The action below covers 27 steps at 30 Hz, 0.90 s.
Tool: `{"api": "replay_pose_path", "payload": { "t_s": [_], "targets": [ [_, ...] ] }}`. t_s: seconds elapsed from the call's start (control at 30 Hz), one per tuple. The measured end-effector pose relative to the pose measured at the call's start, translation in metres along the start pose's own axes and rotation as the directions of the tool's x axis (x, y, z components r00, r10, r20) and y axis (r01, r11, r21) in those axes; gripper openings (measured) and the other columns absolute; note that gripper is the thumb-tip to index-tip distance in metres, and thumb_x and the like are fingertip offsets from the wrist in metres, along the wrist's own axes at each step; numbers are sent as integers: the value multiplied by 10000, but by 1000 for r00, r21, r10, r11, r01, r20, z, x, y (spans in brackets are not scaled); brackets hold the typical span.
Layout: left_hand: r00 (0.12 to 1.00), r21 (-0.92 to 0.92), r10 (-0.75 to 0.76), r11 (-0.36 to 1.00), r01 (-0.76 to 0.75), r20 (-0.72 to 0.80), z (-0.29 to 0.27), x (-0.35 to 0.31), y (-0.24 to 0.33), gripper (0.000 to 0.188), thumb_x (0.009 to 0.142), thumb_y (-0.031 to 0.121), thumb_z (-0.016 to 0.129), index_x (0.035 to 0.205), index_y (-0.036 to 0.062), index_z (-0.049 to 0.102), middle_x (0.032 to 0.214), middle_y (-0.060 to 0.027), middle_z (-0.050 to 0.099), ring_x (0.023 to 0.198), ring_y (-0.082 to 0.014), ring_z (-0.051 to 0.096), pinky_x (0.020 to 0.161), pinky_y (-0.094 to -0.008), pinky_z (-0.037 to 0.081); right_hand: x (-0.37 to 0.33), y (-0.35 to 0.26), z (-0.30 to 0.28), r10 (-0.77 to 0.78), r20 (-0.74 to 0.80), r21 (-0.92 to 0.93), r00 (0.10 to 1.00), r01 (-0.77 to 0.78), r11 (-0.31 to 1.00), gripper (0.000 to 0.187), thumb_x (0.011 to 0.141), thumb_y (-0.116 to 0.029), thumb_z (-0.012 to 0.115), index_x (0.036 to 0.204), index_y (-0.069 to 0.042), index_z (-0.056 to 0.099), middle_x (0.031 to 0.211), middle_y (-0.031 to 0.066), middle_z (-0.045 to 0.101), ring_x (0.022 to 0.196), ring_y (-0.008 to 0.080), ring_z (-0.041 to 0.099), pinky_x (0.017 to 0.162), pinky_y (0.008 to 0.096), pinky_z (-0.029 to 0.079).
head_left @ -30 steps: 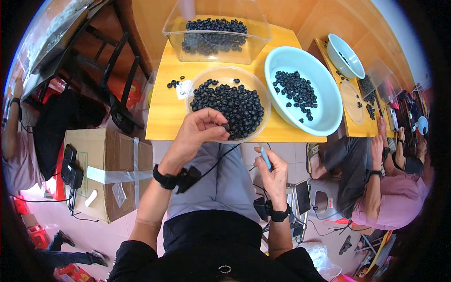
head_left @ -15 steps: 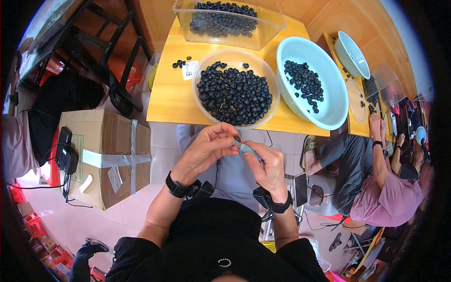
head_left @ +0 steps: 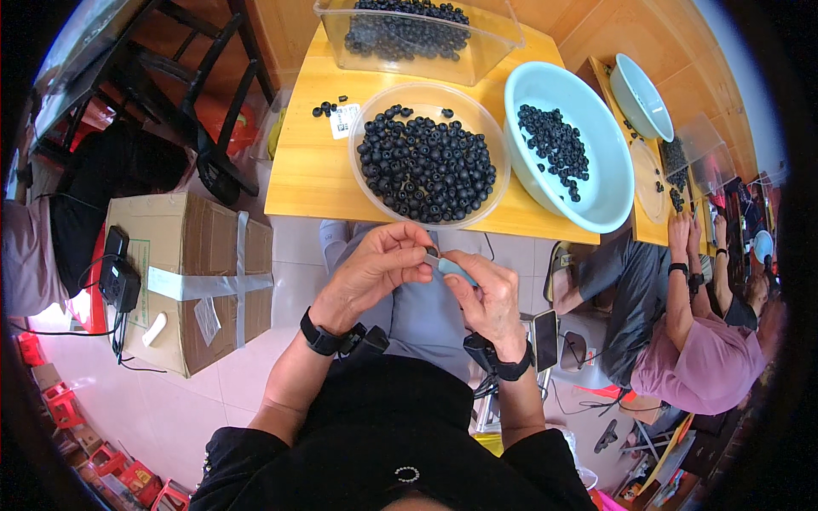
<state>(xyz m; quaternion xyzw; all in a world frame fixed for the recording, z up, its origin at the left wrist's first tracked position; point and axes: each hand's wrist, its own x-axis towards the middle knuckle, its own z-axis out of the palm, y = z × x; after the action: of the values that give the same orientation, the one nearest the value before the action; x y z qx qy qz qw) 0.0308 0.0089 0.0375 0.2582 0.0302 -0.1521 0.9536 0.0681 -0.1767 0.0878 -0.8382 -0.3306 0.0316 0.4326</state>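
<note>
My left hand (head_left: 383, 266) pinches a small black bead (head_left: 432, 252) between thumb and fingertips, in front of the table edge. My right hand (head_left: 492, 294) grips a small knife with a light blue handle (head_left: 456, 271), its short flat blade against the bead; fingers hide part of both. Just beyond my hands, a clear round tub (head_left: 358, 183) full of black beads stands at the table edge. To its right, a light blue basin (head_left: 609, 183) holds a smaller pile of beads.
A clear rectangular bin (head_left: 409, 70) of beads stands at the back of the yellow table (head_left: 300, 175). Several loose beads (head_left: 325, 109) lie by a white label (head_left: 343, 122). A taped cardboard box (head_left: 183, 255) is on the floor at left. Another person (head_left: 699, 349) works at right.
Both hands keep nearly the same place, bead and knife still together, with a slight shift of the right hand. A walking leg at the lower left has gone out of view.
</note>
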Motion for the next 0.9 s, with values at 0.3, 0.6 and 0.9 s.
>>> {"api": "replay_pose_path", "payload": {
  "t_s": [0.3, 0.6, 0.9],
  "targets": [
    [967, -8, -76, 997, 80, 242, 19, -6, 1, 141, 814, 45, 647, 932, 23, 573, 899, -88, 634, 737, -146, 642, 679, -280, 554, 2, 29, -18, 39, -260, -79, 965, -62, 995, 185, 812, -121, 623, 950, 1, 639, 734, 146, 640, 572, 265, 619, 517, 318, 469],
    [1000, -94, -26, 995, 27, 8, 11, -6, -3, 126, 841, 43, 619, 958, 34, 573, 918, -62, 633, 773, -136, 648, 741, -270, 550, -5, -4, -12, -7, -25, 37, 1000, 8, 999, 179, 765, -90, 658, 925, -13, 645, 724, 129, 641, 472, 199, 586, 447, 290, 443],
    [999, -106, -26, 994, 28, 23, 10, -8, -3, 147, 847, 52, 615, 982, 31, 561, 928, -54, 627, 782, -127, 650, 741, -274, 558, -3, -6, -8, -49, 29, 16, 998, 48, 999, 188, 764, -114, 673, 921, -14, 642, 703, 115, 632, 454, 200, 576, 427, 295, 434]
  ]
}}
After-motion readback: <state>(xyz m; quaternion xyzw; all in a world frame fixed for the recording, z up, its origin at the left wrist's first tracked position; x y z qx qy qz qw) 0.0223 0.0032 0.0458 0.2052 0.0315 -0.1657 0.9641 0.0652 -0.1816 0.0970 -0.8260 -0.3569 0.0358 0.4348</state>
